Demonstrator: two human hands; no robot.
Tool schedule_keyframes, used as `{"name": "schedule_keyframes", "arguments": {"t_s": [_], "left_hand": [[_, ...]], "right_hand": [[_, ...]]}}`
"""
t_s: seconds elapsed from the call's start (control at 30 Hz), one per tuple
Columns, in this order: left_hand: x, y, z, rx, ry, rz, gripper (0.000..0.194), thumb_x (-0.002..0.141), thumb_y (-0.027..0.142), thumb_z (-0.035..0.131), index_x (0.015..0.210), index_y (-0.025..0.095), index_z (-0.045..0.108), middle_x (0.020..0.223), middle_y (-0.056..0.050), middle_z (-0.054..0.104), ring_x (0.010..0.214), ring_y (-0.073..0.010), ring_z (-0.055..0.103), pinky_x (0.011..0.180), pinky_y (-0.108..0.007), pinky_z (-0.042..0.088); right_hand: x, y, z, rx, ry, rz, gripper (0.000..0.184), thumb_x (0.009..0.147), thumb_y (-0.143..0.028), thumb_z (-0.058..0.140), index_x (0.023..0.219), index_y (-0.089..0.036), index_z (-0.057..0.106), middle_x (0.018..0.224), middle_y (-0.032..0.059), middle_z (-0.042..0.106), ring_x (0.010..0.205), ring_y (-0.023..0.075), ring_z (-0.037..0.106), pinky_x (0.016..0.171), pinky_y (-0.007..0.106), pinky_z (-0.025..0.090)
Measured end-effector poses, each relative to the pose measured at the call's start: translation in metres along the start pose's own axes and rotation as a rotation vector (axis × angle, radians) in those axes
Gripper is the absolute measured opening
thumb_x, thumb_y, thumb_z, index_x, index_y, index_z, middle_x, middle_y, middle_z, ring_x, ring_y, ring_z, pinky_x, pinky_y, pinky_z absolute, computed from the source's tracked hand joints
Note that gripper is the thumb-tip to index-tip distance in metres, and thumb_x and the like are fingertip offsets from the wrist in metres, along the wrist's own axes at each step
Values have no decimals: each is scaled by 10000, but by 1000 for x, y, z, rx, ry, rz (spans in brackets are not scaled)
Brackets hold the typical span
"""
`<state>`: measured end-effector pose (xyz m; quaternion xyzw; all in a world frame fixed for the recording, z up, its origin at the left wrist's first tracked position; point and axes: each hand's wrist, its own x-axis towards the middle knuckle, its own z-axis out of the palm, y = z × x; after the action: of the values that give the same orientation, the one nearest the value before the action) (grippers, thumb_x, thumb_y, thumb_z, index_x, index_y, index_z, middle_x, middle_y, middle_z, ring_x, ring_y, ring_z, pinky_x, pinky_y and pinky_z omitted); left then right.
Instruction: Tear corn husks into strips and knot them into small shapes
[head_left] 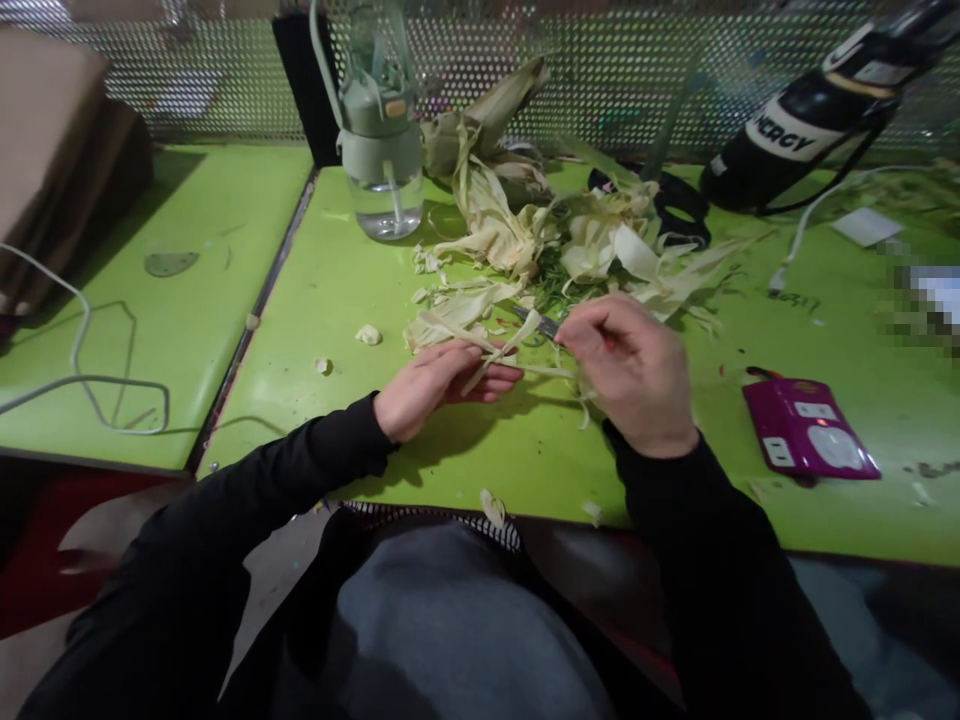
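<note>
Loosely curled left hand (442,385) | holds husk strips (529,326) | right hand (634,370) pinched closed

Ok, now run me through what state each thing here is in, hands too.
Left hand: palm up, husk strips across its fingers.
Right hand: fingers curled in a pinch; what they grip is unclear.
Husk heap: loose, spread out.
Clear bottle: upright, partly filled.
Purple device: lying flat, small red light lit.
White cable end: unplugged, on the table.
</note>
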<state>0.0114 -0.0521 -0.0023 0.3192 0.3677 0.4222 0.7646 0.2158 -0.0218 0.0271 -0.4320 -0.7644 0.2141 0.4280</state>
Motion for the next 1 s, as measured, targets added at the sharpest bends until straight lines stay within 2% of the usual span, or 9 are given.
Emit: {"name": "schedule_keyframes", "arguments": {"t_s": [0.1,0.2,0.37,0.53,0.7,0.8,0.87,0.93,1.0], "left_hand": [[2,-3,1,-3,49,124,203,967,240,548,1096,139,667,1023,-107,795,1014,-190,751,1007,-358,529],[2,-6,5,-26,70,204,175,923,228,628,1080,160,664,1037,-78,793,1082,-189,734,1061,-355,502],[3,-8,8,-51,53,186,233,844,259,748,1033,154,661,970,-72,802,1019,-193,745,1015,-358,537],[-1,-8,9,-90,58,179,268,836,269,766,1048,150,655,905,-57,803,935,-180,765,977,-341,560],[-6,-7,9,-47,83,171,264,826,270,782,1035,144,680,1088,-83,785,1023,-199,756,1014,-347,552],[-4,-2,5,5,86,191,240,837,277,771,1016,139,689,1030,-84,791,1022,-200,752,964,-323,566],[-3,1,2,60,110,223,226,866,276,737,1039,138,691,945,-73,795,951,-180,754,855,-285,580],[-2,3,1,122,128,260,221,863,265,735,1040,140,693,871,-51,791,823,-147,742,718,-237,564],[-1,4,0,175,113,273,229,822,237,772,1011,139,690,838,-34,786,736,-122,722,657,-215,544]], "right_hand": [[-6,-5,10,-131,-74,-209,353,940,-461,649,665,-244,600,668,30,653,648,183,539,695,374,413],[-14,-12,30,-122,-213,-120,339,956,-475,616,739,-215,626,734,44,695,693,182,595,655,328,418],[-21,-17,44,-53,-287,9,337,973,-289,553,649,-212,500,556,-43,457,525,112,405,557,285,311],[-21,-20,39,22,-352,-54,315,932,-207,545,634,-221,442,557,-55,410,527,108,370,561,281,302],[-25,-18,41,42,-406,-124,298,924,-199,543,636,-219,464,565,-49,450,536,109,384,555,271,320],[-24,-13,41,42,-435,-79,294,956,-271,550,669,-207,535,583,-37,513,542,109,438,549,267,337],[-20,-7,39,33,-422,49,347,976,-413,562,705,-198,578,583,-35,531,519,106,452,525,268,331],[-16,-2,37,51,-360,198,448,957,-582,544,736,-195,590,590,-31,529,514,111,463,505,270,332],[-13,0,35,129,-279,266,492,947,-659,502,794,-200,592,621,-26,526,545,123,480,515,274,355]]}}
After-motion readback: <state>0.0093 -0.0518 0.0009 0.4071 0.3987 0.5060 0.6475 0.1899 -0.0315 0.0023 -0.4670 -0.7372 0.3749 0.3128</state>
